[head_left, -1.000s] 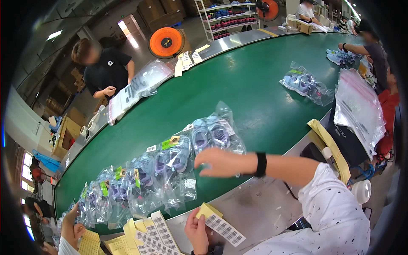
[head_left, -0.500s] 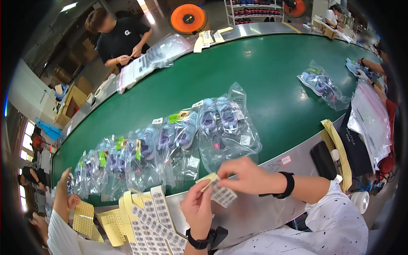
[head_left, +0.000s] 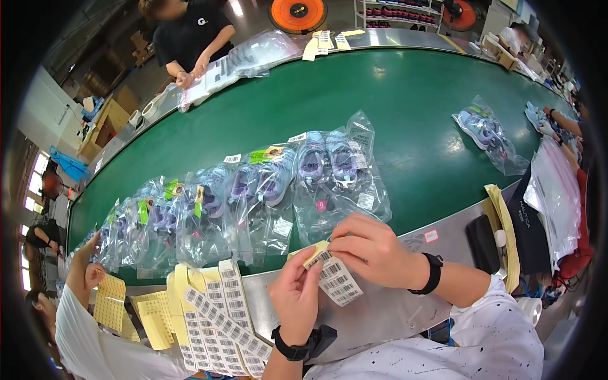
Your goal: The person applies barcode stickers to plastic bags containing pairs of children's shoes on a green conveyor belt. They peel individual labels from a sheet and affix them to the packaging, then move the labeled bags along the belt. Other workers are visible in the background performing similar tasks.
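Note:
Above the metal ledge, my left hand (head_left: pixel 296 292) pinches the folded yellow-backed end of a barcode sticker sheet (head_left: pixel 341 284). My right hand (head_left: pixel 372 251) is closed at the same sheet's upper edge, its fingertips pressed close to my left fingers. Whether a single sticker is between the right fingertips is hidden. White labels with black bars hang below both hands. Just beyond them, a pair of light blue and purple shoes (head_left: pixel 342 158) lies in a clear plastic bag on the green belt. More bagged pairs (head_left: pixel 269 180) line up to the left, several with green tags.
Long barcode sticker strips (head_left: pixel 221 316) and yellow sticker sheets (head_left: pixel 155 320) lie left of me, beside a co-worker's arm (head_left: pixel 79 272). A black case (head_left: pixel 483 244) rests at the right. One bagged pair (head_left: pixel 487 133) lies farther right. Another person handles plastic bags (head_left: pixel 237 63) across the belt.
My right hand has shifted slightly, its fingers now closer around the sheet's top edge. The sheet hangs a little further right. The view has tilted down; the person across leans closer over the bags.

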A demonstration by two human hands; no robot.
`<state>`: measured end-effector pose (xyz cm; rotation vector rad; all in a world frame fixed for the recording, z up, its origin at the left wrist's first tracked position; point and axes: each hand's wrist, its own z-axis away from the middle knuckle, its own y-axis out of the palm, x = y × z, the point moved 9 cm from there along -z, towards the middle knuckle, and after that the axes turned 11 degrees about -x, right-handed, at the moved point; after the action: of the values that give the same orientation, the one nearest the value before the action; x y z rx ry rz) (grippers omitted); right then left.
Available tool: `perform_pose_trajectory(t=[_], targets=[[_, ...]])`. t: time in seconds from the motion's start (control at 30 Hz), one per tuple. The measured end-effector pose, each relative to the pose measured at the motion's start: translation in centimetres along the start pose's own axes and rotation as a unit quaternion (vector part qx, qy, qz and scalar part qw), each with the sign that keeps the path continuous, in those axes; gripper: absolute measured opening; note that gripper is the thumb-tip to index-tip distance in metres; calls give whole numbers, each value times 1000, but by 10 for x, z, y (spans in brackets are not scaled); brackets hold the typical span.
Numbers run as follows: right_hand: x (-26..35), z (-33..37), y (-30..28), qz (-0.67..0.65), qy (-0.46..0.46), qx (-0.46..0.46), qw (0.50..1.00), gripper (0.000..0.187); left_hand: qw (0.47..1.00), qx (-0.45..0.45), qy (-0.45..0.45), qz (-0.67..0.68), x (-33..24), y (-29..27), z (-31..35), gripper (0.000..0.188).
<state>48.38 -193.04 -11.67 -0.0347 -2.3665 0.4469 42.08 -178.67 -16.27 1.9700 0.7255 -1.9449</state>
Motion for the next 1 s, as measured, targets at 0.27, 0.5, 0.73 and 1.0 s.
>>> perform_pose_trajectory(t=[0.27, 0.5, 0.73, 1.0], targets=[[-15, 0, -3, -43, 52, 25, 997, 15, 998, 7, 33, -53, -2, 6, 2, 27], [0, 4, -11, 18, -52, -7, 998, 14, 998, 46, 16, -49, 4, 16, 2, 32], [3, 2, -18, -22, -19, 0, 1000, 12, 986, 92, -108, 87, 24, 38, 5, 51], [-143, -98, -112, -36, 163, -210, 963, 39, 989, 33, -116, 85, 66, 19, 24, 52]])
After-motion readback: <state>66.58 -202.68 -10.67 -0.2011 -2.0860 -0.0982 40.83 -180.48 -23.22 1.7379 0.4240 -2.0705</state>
